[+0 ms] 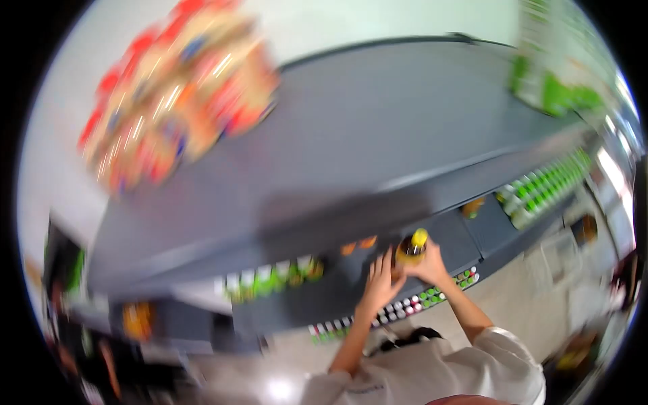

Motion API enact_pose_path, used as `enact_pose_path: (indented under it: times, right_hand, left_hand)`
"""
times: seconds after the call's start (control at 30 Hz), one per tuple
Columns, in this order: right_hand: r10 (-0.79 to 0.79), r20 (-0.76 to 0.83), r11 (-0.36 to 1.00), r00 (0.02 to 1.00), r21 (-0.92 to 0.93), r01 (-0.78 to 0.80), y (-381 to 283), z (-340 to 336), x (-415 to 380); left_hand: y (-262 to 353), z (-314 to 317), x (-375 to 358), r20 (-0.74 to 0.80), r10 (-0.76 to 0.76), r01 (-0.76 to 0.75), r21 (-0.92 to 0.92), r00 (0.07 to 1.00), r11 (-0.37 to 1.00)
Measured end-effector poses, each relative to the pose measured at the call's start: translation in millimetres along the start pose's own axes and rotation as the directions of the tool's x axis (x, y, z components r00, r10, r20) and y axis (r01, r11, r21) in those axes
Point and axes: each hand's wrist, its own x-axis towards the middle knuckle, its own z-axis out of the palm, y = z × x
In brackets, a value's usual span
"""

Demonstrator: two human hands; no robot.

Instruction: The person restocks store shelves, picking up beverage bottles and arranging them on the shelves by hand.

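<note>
A dark bottle with a yellow cap (413,246) is held upright or slightly tilted between my two hands, over the lower shelf. My right hand (430,265) wraps round its right side. On the other side, my left hand (382,283) lies against the bottle with its fingers bent toward it; blur hides the exact grip. Just left of the bottle, small orange items (359,245) sit on the lower shelf (287,307). Farther left stands a row of green-and-white containers (270,278).
Above is a wide grey shelf (378,115) with red-and-beige packs (182,94) at left and green-and-white packages (557,74) at right. Rows of green-and-white containers (547,185) fill the right. Below my hands is a row of capped items (398,310). Another person's arm (108,368) shows lower left.
</note>
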Motion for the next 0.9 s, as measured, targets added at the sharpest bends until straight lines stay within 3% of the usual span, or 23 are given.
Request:
enact_pose_path:
  times: [0.03, 0.07, 0.1, 0.13, 0.17, 0.23, 0.4, 0.47, 0.5, 0.53, 0.6, 0.7, 0.73, 0.8, 0.83, 0.9]
  right_hand:
    - [0.025, -0.004, 0.999, 1.0, -0.033, -0.025, -4, -9, -21]
    - [0.076, 0.006, 0.997, 0.997, -0.019, -0.076, -8, -17, -41]
    - [0.143, 0.006, 0.989, 0.99, -0.039, -0.143, -24, -28, -59]
    - [0.206, -0.011, 0.978, 0.978, 0.017, -0.206, -35, -39, -78]
    - [0.217, -0.031, 0.976, 0.976, 0.029, -0.217, -33, -48, -96]
    - [0.259, -0.125, 0.966, 0.958, 0.03, -0.257, -39, -69, -129]
    - [0.297, -0.368, 0.951, 0.881, 0.029, -0.308, -62, -99, -217]
    - [0.36, -0.407, 0.921, 0.839, 0.009, -0.39, -67, -109, -254]
    - [0.384, -0.423, 0.909, 0.821, 0.018, -0.416, -66, -114, -275]
    - [0.404, -0.438, 0.898, 0.803, 0.024, -0.439, -63, -118, -294]
    - [0.448, -0.458, 0.867, 0.768, 0.013, -0.498, -68, -128, -329]
    - [0.436, -0.465, 0.857, 0.77, -0.047, -0.514, -77, -147, -378]
    - [0.43, -0.47, 0.85, 0.771, -0.077, -0.52, -81, -151, -395]
    - [0.394, -0.542, 0.869, 0.742, -0.043, -0.493, -83, -164, -433]
    - [0.349, -0.591, 0.89, 0.727, -0.035, -0.455, -87, -173, -449]
    - [0.341, -0.677, 0.888, 0.653, 0.004, -0.459, -104, -190, -483]
  left_hand:
    - [-2, 9, 4, 0.089, 0.078, -0.073, -0.054, 0.993, 0.996]
    - [1, 12, 5, 0.275, 0.056, -0.034, -0.084, 0.96, 0.996]
    - [19, 5, 5, 0.475, -0.033, 0.24, -0.382, 0.879, 0.893]
    - [21, 11, 1, 0.498, 0.118, 0.159, -0.479, 0.859, 0.863]
    - [16, 22, -4, 0.64, 0.107, 0.28, -0.472, 0.761, 0.836]
    - [19, 41, -11, 0.719, 0.199, 0.264, -0.477, 0.666, 0.838]
    - [61, 116, -27, 0.822, 0.408, 0.34, -0.545, 0.397, 0.766]
    - [86, 136, -31, 0.852, 0.44, 0.118, -0.486, 0.283, 0.866]
    - [103, 139, -39, 0.879, 0.412, 0.174, -0.456, 0.238, 0.873]
    - [122, 143, -40, 0.93, 0.354, 0.14, -0.365, 0.099, 0.92]
    - [105, 188, -69, 0.904, 0.427, 0.213, -0.42, 0.013, 0.882]
    - [124, 228, -104, 0.826, 0.559, -0.062, -0.556, 0.072, 0.829]
    - [147, 230, -107, 0.884, 0.465, -0.166, -0.465, -0.04, 0.87]
    - [190, 241, -124, 0.898, 0.436, -0.11, -0.441, -0.062, 0.891]
    - [196, 262, -131, 0.877, 0.464, -0.077, -0.475, -0.129, 0.877]
    - [242, 275, -151, 0.855, 0.502, -0.028, -0.509, -0.13, 0.86]
